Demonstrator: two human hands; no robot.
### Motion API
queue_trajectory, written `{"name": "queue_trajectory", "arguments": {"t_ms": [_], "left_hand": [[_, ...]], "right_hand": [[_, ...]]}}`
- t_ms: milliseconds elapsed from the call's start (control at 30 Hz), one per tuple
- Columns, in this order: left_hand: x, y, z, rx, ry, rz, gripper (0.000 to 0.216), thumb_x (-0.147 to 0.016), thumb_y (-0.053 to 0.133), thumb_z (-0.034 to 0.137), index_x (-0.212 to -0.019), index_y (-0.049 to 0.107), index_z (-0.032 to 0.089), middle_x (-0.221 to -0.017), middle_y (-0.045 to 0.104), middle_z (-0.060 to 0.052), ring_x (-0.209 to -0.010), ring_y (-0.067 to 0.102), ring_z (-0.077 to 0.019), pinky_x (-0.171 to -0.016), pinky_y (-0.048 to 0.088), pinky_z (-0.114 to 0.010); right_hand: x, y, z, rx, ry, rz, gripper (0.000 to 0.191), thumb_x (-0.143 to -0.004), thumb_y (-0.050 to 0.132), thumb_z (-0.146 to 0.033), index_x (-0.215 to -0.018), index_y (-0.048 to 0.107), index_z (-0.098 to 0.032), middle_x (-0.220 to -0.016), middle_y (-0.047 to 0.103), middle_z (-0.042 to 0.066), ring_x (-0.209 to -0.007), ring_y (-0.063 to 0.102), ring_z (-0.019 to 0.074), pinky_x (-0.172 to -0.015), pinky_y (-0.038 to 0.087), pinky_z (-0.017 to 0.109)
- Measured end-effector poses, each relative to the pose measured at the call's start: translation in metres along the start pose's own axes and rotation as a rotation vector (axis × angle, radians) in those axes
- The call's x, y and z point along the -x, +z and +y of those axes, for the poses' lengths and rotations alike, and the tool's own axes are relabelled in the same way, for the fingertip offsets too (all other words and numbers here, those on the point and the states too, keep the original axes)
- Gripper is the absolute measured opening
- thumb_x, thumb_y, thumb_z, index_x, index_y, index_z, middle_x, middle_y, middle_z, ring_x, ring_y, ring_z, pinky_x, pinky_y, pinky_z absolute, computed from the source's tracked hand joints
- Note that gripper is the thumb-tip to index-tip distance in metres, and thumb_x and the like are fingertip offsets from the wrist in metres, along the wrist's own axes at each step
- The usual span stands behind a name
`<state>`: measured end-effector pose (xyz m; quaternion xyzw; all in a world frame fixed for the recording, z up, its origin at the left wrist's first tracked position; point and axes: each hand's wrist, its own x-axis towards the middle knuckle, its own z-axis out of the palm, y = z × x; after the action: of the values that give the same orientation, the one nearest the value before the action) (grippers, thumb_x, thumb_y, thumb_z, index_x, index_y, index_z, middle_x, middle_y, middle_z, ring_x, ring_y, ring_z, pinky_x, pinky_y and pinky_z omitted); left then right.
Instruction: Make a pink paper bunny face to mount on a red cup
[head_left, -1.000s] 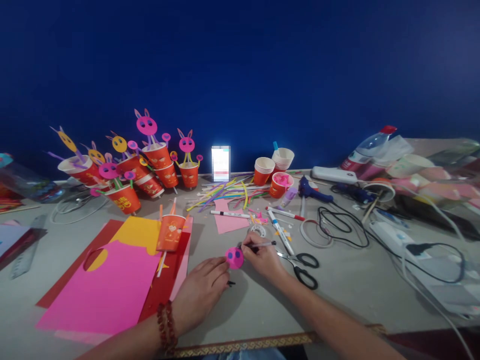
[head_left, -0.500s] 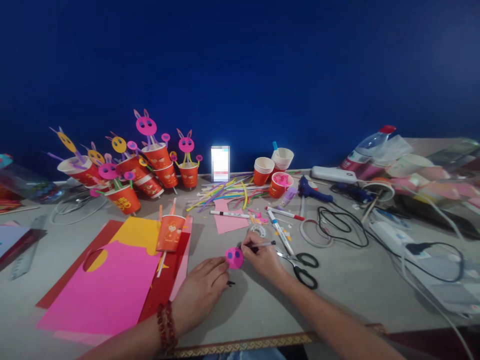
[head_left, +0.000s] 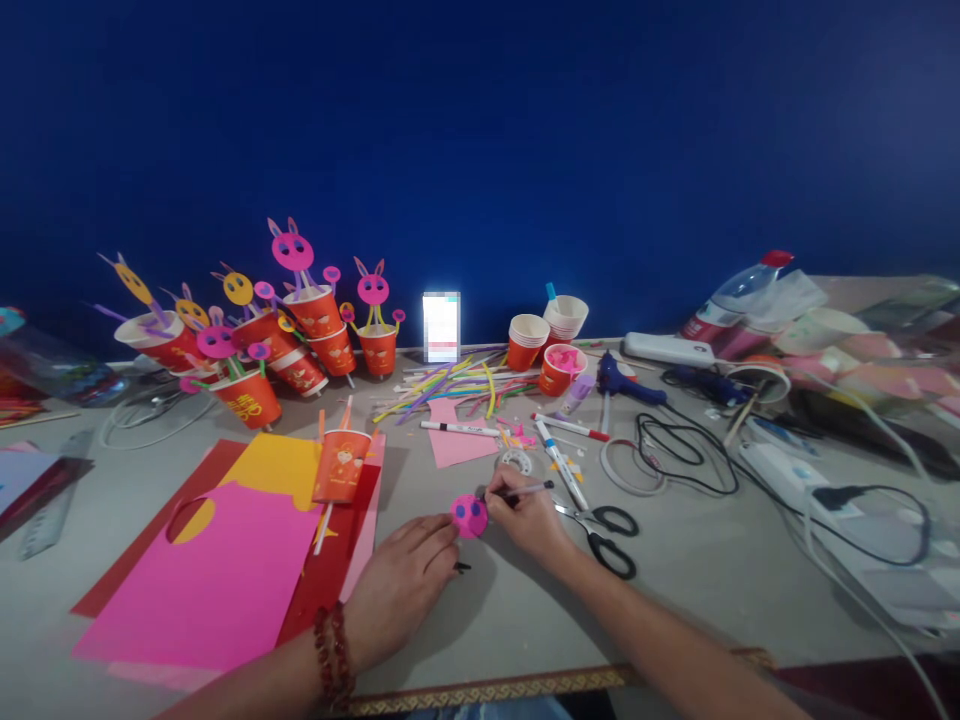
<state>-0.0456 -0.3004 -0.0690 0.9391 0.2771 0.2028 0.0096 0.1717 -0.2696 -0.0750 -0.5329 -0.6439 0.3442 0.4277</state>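
A small pink paper disc [head_left: 470,516] with two dark dots lies on the grey table [head_left: 705,580]. My left hand [head_left: 401,583] rests flat beside it, fingertips touching the disc's left edge and holding it down. My right hand [head_left: 526,517] is closed around a thin pen [head_left: 531,489], whose tip meets the disc's right edge. A red beaded bracelet [head_left: 332,655] sits on my left wrist. A tiny black pen cap [head_left: 462,567] lies just below the disc.
Scissors [head_left: 604,531] lie right of my right hand, with markers [head_left: 559,462] and a tape ring [head_left: 516,461] behind. Pink, yellow and red paper sheets [head_left: 202,580] and an orange cup [head_left: 341,465] lie left. Finished cup figures [head_left: 300,310], straws [head_left: 457,385], a glue gun [head_left: 622,380] and cables [head_left: 682,450] fill the back.
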Motion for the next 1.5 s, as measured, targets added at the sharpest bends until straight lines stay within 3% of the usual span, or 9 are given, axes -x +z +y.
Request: {"name": "queue_trajectory", "arguments": {"t_ms": [1267, 1500], "left_hand": [[-0.002, -0.003, 0.000, 0.051, -0.035, 0.006, 0.020, -0.097, 0.044, 0.014, -0.106, 0.062, 0.013, -0.118, 0.068, -0.010, -0.115, 0.060, -0.0220, -0.096, 0.053, -0.040], [-0.004, -0.012, -0.002, 0.110, -0.073, 0.020, 0.023, -0.099, 0.041, 0.017, -0.110, 0.061, 0.015, -0.117, 0.068, -0.009, -0.116, 0.060, -0.0230, -0.097, 0.053, -0.039]], "right_hand": [[0.004, 0.000, 0.002, -0.083, 0.009, 0.052, 0.011, -0.074, 0.053, -0.016, -0.064, 0.052, -0.020, -0.058, 0.047, -0.004, -0.057, 0.043, 0.0133, -0.054, 0.033, 0.024], [0.002, -0.006, -0.006, -0.167, 0.040, 0.067, 0.003, -0.075, 0.054, -0.020, -0.074, 0.052, -0.022, -0.061, 0.052, -0.004, -0.055, 0.049, 0.0141, -0.052, 0.038, 0.025]]}}
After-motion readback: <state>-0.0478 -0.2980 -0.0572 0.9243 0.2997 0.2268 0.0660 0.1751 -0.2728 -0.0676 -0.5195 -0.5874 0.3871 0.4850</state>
